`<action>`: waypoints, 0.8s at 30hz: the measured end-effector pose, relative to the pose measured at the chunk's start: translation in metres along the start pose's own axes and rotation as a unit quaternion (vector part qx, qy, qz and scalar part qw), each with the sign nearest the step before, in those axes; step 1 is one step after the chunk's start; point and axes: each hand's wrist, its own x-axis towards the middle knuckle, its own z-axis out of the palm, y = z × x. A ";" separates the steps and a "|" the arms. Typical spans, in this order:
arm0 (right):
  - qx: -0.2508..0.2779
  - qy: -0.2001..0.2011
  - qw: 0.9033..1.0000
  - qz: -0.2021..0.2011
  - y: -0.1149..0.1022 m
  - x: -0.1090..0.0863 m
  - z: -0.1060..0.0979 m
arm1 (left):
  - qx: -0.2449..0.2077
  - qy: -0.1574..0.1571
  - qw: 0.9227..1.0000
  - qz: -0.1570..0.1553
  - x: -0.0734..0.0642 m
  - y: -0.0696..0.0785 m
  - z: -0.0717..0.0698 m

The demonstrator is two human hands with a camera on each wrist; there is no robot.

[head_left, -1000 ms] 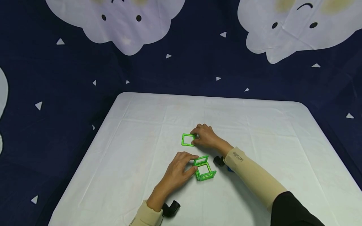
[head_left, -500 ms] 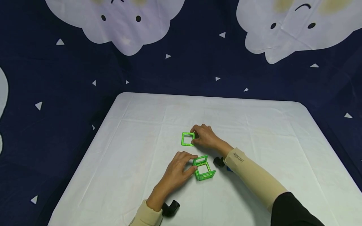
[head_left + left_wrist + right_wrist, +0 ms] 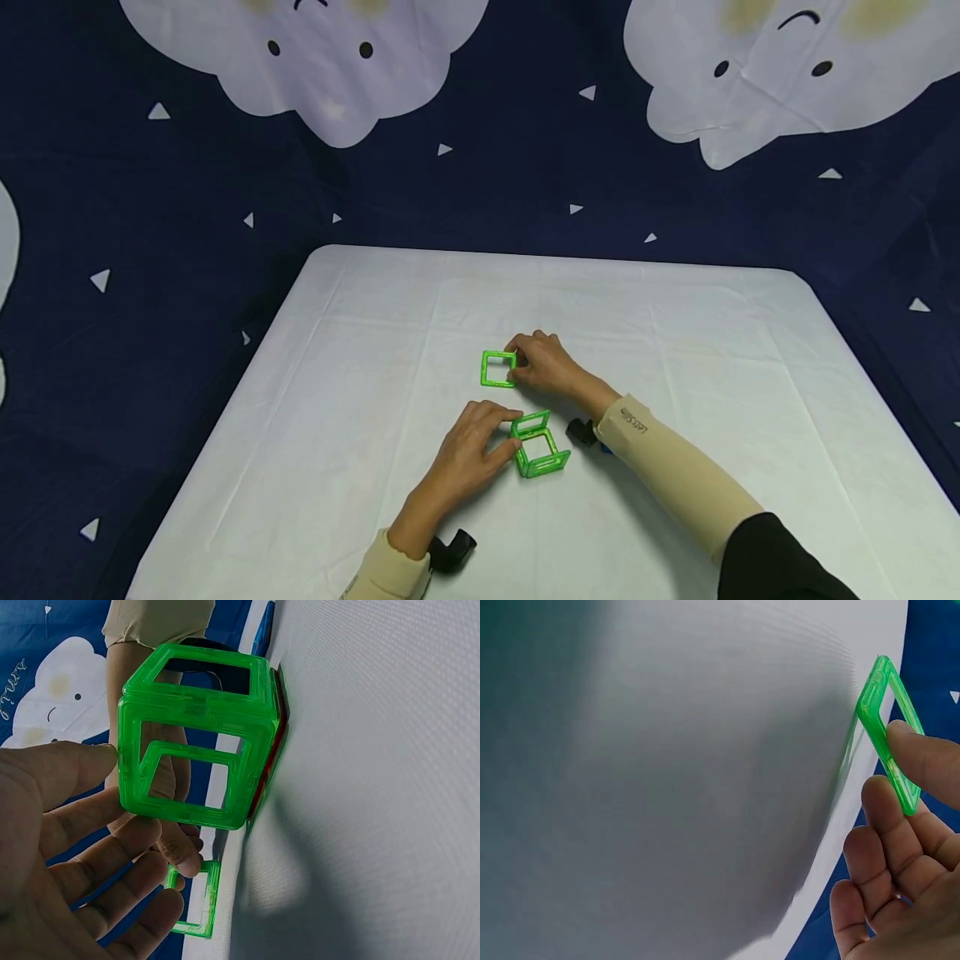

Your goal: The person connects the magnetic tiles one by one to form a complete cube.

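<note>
My left hand (image 3: 468, 450) holds a small open box of green magnetic tiles (image 3: 546, 463) at its left side, thumb and index finger on the edges. In the left wrist view a red tile (image 3: 273, 750) shows along the side of the box facing the table, and the other fingers are spread. Farther back, my right hand (image 3: 547, 360) pinches a single green square magnetic tile (image 3: 486, 369) by its right edge. The right wrist view shows my thumb and index finger on that tile, which is tilted. A thin green edge (image 3: 845, 759) runs behind it, low against the table.
A white cloth covers the table (image 3: 360, 358). A blue piece (image 3: 606, 448) lies partly hidden by the right forearm. Black wrist cameras (image 3: 452, 552) sit under both wrists. A dark blue curtain (image 3: 510, 183) with clouds hangs beyond the far edge.
The far edge of the green square tile in my right hand has risen slightly. My left hand and the tile box have stayed almost still.
</note>
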 end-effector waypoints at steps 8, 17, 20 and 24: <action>-0.008 0.013 1.000 -0.016 0.000 -0.005 -0.001 | -0.005 0.004 1.000 0.002 0.000 -0.001 0.001; -0.014 0.017 0.999 -0.024 -0.001 -0.011 -0.003 | -0.008 0.003 1.000 -0.003 0.000 0.001 0.001; -0.007 0.019 0.999 -0.025 -0.003 -0.013 -0.003 | -0.008 0.004 1.000 -0.005 0.000 0.002 0.001; 0.004 0.027 0.999 -0.027 -0.004 -0.016 -0.003 | -0.008 0.001 1.000 -0.010 -0.001 0.003 0.001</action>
